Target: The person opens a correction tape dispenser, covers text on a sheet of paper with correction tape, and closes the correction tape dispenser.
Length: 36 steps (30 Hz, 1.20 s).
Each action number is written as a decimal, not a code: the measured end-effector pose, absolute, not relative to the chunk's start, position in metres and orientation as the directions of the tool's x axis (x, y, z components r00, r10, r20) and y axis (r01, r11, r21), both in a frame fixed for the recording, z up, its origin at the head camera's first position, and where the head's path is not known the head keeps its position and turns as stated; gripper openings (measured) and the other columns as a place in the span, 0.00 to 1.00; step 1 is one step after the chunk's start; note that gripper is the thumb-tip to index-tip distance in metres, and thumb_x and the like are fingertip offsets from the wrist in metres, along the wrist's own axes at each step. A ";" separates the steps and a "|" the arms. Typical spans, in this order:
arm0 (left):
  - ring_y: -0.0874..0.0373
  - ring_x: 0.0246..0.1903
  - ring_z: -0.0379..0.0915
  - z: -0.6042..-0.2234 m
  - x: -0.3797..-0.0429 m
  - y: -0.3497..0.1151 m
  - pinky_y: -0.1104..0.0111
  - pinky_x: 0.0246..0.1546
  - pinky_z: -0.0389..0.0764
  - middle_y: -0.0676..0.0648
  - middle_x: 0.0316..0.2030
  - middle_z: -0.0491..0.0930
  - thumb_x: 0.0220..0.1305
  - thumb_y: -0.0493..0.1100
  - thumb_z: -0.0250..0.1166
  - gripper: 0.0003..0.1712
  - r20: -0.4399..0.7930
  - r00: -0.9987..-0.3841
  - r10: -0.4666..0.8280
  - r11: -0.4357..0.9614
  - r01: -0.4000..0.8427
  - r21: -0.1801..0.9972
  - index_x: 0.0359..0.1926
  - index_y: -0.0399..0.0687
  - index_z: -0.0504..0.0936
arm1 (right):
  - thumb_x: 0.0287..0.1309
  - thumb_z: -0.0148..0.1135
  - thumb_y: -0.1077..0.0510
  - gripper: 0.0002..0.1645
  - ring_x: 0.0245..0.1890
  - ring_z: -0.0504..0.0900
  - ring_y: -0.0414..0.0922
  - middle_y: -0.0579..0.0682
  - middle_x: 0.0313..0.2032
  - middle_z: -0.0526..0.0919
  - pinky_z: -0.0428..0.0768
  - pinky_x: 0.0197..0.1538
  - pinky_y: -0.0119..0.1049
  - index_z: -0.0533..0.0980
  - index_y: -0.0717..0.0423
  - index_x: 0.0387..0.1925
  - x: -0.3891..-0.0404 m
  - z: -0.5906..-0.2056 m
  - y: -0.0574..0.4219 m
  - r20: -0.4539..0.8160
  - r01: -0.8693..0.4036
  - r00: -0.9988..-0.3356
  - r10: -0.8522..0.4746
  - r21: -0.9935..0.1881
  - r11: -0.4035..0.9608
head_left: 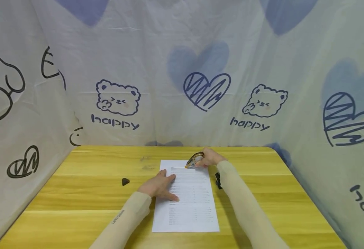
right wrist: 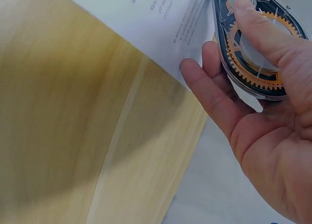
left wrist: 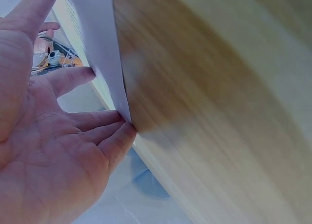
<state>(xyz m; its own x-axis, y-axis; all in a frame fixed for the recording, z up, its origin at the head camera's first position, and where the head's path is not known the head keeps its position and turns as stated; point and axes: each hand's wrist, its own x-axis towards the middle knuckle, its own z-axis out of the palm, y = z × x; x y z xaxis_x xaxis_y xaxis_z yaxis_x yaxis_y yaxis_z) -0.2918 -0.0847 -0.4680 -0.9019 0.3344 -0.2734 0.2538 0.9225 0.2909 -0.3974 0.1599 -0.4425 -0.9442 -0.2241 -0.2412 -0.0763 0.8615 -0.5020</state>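
A white sheet of printed paper (head_left: 189, 197) lies on the wooden table, lines of text running down it. My left hand (head_left: 159, 186) rests on its left part with fingers spread; in the left wrist view the fingertips (left wrist: 124, 129) touch the sheet near its edge. My right hand (head_left: 211, 157) holds a correction tape dispenser (head_left: 195, 159) at the upper part of the page, its orange tip down at a top line of text. The right wrist view shows the thumb on the dispenser's clear case (right wrist: 258, 43), with orange gear wheels inside.
A small dark cap-like piece (head_left: 125, 181) lies on the table (head_left: 85, 193) left of the paper. A black object (head_left: 218, 180) sits right of the sheet, partly hidden by the right sleeve. A printed white curtain (head_left: 169, 114) hangs behind the table's far edge.
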 end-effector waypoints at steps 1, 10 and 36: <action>0.41 0.76 0.44 -0.468 -0.292 -0.085 0.47 0.72 0.57 0.35 0.76 0.47 0.44 0.70 0.74 0.59 -0.274 -0.902 0.334 0.922 0.253 0.292 0.74 0.57 0.62 | 0.53 0.74 0.50 0.27 0.26 0.74 0.43 0.53 0.32 0.81 0.80 0.35 0.37 0.70 0.60 0.43 -0.397 -0.442 0.160 -0.245 -0.065 -0.945 -0.215 -0.506 0.860; 0.41 0.76 0.43 -0.467 -0.293 -0.084 0.47 0.72 0.56 0.36 0.76 0.46 0.43 0.70 0.74 0.59 -0.274 -0.903 0.330 0.921 0.246 0.301 0.74 0.58 0.62 | 0.53 0.74 0.49 0.29 0.29 0.74 0.43 0.54 0.36 0.79 0.81 0.39 0.39 0.69 0.61 0.46 -0.398 -0.441 0.163 -0.241 -0.056 -0.950 -0.200 -0.496 0.867; 0.42 0.76 0.44 -0.467 -0.290 -0.084 0.46 0.71 0.59 0.37 0.76 0.48 0.42 0.69 0.75 0.58 -0.277 -0.907 0.316 0.926 0.230 0.300 0.73 0.58 0.63 | 0.52 0.75 0.50 0.26 0.29 0.76 0.44 0.53 0.34 0.81 0.76 0.32 0.33 0.72 0.61 0.44 -0.404 -0.447 0.167 -0.239 -0.061 -0.950 -0.202 -0.494 0.868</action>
<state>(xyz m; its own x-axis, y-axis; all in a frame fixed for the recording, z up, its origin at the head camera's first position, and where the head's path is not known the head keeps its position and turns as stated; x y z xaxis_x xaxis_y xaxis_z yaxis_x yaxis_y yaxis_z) -0.2903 -0.0838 -0.4667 -0.9075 0.3156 -0.2773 0.2303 0.9257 0.3000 -0.4042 0.1666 -0.4467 -0.9498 -0.2023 -0.2386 -0.0607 0.8676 -0.4936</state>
